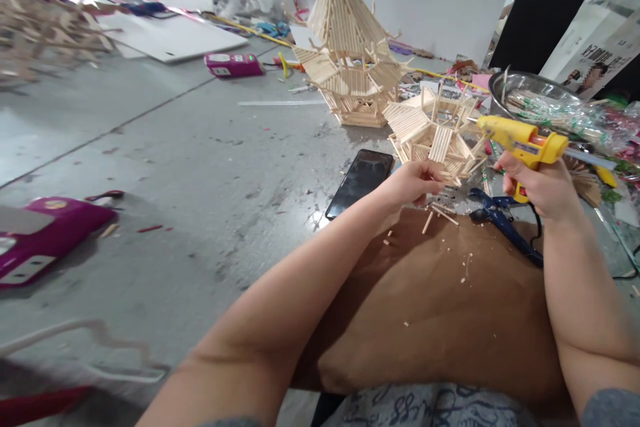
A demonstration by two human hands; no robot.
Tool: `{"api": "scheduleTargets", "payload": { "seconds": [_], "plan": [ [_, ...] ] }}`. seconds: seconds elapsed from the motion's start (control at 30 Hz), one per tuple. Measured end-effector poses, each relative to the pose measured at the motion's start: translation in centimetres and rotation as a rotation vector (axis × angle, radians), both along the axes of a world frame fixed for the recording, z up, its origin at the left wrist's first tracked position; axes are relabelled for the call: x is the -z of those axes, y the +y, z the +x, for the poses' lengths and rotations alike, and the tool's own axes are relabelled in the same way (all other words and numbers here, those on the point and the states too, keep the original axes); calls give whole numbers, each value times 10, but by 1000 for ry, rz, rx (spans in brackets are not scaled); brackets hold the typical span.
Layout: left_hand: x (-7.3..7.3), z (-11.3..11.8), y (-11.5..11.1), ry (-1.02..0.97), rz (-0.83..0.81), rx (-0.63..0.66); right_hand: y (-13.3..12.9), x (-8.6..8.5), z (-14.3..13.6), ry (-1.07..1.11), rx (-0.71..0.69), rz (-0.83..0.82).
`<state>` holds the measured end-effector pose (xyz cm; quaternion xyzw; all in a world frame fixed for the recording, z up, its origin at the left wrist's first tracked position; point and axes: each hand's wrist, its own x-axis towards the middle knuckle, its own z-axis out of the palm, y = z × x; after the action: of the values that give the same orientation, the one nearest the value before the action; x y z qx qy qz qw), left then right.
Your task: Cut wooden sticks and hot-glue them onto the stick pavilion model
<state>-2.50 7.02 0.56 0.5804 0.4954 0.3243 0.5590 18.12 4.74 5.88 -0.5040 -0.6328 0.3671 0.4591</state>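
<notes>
My right hand (537,183) is wrapped round the handle of a yellow glue gun (520,140), whose nozzle points left toward a small stick model. That model (435,130), built of pale wooden sticks with slatted roof panels, stands on the grey floor. At its near edge, my left hand (420,183) has its fingers closed on the model's lower front. A taller stick pagoda (350,53) with a pointed roof rises behind it. Short loose sticks (440,212) lie just below my left hand, on the edge of the brown covering (435,307) over my lap.
A black phone (360,180) lies left of my left hand. Dark blue cutters (505,223) lie below the glue gun. A metal bowl (525,83) with wrapped sticks stands at the right. Purple power strips (233,65) and a white board (175,33) are on the floor (175,147).
</notes>
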Motion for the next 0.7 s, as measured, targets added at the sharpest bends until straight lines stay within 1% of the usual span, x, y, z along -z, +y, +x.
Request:
{"api": "scheduleTargets", "payload": {
  "seconds": [0.1,0.13,0.23,0.3,0.37,0.43,0.53,0.7],
  "plan": [
    [-3,-1,-5,443,347,120,-8,-15,6,96,1,47],
    [-2,1,-8,573,431,164,-11,-19,8,102,1,63],
    [5,12,-19,877,585,369,-16,-25,12,94,3,92],
    [10,18,-26,1006,698,445,-18,-27,12,94,7,103],
    [13,22,-30,1068,780,485,-18,-27,12,94,-7,103],
    [13,23,-32,1101,815,498,-18,-26,13,82,-29,103],
    [10,24,-34,1118,812,519,-17,-25,14,75,-29,99],
    [10,25,-35,1064,750,513,-16,-24,14,83,-11,104]
  ]
}}
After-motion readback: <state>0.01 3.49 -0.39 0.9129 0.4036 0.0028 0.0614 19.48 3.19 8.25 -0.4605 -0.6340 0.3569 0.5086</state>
